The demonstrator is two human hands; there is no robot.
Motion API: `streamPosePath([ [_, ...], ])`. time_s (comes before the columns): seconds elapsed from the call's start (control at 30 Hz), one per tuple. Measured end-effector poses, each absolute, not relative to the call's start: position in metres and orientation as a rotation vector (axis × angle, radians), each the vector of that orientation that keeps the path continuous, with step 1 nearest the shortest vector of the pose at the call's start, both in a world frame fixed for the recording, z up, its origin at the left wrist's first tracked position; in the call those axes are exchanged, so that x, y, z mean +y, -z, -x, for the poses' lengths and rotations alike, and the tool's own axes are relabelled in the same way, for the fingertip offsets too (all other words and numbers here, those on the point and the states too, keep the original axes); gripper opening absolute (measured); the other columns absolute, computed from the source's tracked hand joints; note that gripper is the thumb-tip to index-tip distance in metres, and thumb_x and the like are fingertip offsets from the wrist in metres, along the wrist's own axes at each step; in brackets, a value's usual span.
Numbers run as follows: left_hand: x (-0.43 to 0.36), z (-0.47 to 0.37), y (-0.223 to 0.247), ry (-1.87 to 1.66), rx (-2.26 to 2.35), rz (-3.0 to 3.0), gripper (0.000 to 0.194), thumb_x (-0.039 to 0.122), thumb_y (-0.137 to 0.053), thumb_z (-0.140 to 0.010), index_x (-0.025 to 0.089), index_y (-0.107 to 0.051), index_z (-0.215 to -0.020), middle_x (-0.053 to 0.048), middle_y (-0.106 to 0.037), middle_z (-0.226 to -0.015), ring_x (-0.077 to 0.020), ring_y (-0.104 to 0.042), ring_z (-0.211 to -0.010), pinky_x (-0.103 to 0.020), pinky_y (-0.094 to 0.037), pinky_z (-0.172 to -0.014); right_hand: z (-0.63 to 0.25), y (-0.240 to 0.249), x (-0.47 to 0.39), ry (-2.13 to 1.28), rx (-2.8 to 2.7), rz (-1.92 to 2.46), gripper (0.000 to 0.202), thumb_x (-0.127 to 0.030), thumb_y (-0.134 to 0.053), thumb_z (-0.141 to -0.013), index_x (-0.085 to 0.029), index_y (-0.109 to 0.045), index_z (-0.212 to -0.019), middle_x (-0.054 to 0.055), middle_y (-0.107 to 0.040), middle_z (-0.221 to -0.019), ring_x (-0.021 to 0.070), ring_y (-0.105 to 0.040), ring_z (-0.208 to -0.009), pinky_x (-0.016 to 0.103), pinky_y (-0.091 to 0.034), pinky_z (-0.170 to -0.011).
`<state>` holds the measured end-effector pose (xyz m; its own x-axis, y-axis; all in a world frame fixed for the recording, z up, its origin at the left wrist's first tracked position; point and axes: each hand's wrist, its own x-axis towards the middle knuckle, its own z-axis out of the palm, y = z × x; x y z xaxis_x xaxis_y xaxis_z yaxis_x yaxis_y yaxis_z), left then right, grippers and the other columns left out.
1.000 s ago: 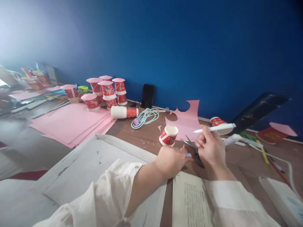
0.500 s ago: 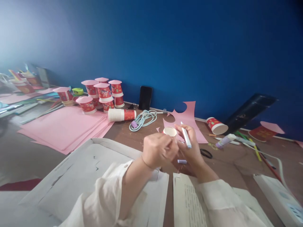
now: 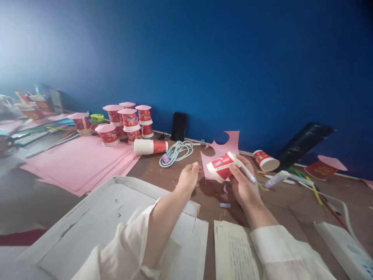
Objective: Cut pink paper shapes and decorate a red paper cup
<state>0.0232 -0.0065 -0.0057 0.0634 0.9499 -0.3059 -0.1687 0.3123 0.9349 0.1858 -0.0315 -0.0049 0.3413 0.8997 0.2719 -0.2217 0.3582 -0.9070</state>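
Observation:
In my right hand is a red paper cup with white rims, tilted on its side above the table. A white marker is tucked in the same hand, alongside the cup. My left hand is apart from the cup, to its left, with fingers curled together; whether something small is between them is hidden. Beneath the cup lies a cut pink sheet with round pieces taken out. A small lilac cap rests on the table below my right hand.
Pink-topped red cups stand stacked at the back left, near a nested row of cups and a coiled cable. Pink sheets lie left. A phone leans on the wall. A power strip sits right.
My left hand has drawn back to the left from the cup. My right hand has shifted right, and the cup has turned from mouth-up view to lying sideways.

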Motion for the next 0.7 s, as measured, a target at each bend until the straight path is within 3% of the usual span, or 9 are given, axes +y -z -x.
streamPosePath([
  [0.17,-0.014,-0.028,-0.002,-0.815,0.607,-0.334,0.034,0.039,-0.048,-0.096,0.01,-0.059,-0.08,-0.003,-0.057,-0.07,-0.0032,-0.048,-0.051,-0.013,-0.037,-0.044,-0.198,0.003,-0.038,-0.966,-0.919,0.869,0.042,-0.034,-0.078,-0.074,-0.031,-0.061,-0.112,0.0,-0.068,-0.105,0.0155,-0.066,-0.082,0.028,-0.054,-0.071],
  [0.33,-0.017,-0.025,-0.004,-0.796,0.538,-0.242,0.012,0.013,-0.055,-0.09,0.007,-0.06,-0.081,0.0,-0.053,-0.062,-0.0022,-0.051,-0.05,-0.009,-0.042,-0.046,-0.196,0.006,-0.039,-0.995,-0.893,0.878,0.046,-0.034,-0.08,-0.072,-0.031,-0.061,-0.114,0.0,-0.069,-0.102,0.0167,-0.067,-0.084,0.028,-0.056,-0.072],
  [0.53,-0.02,-0.03,-0.001,-0.932,0.534,-0.32,0.009,0.007,-0.057,-0.087,0.002,-0.064,-0.088,-0.009,-0.067,-0.077,-0.0093,-0.066,-0.07,-0.015,-0.056,-0.069,-0.195,0.014,-0.031,-0.938,-0.819,0.809,0.047,-0.032,-0.081,-0.072,-0.03,-0.062,-0.115,0.002,-0.069,-0.115,0.0187,-0.064,-0.108,0.035,-0.052,-0.094],
  [0.7,-0.03,-0.038,0.005,-0.87,0.488,-0.42,0.013,0.009,-0.061,-0.085,0.001,-0.068,-0.093,-0.013,-0.07,-0.087,-0.0136,-0.069,-0.079,-0.02,-0.057,-0.078,-0.191,0.016,-0.032,-0.989,-0.803,0.837,0.048,-0.029,-0.079,-0.075,-0.03,-0.061,-0.12,0.001,-0.07,-0.113,0.0167,-0.068,-0.097,0.031,-0.055,-0.085],
])
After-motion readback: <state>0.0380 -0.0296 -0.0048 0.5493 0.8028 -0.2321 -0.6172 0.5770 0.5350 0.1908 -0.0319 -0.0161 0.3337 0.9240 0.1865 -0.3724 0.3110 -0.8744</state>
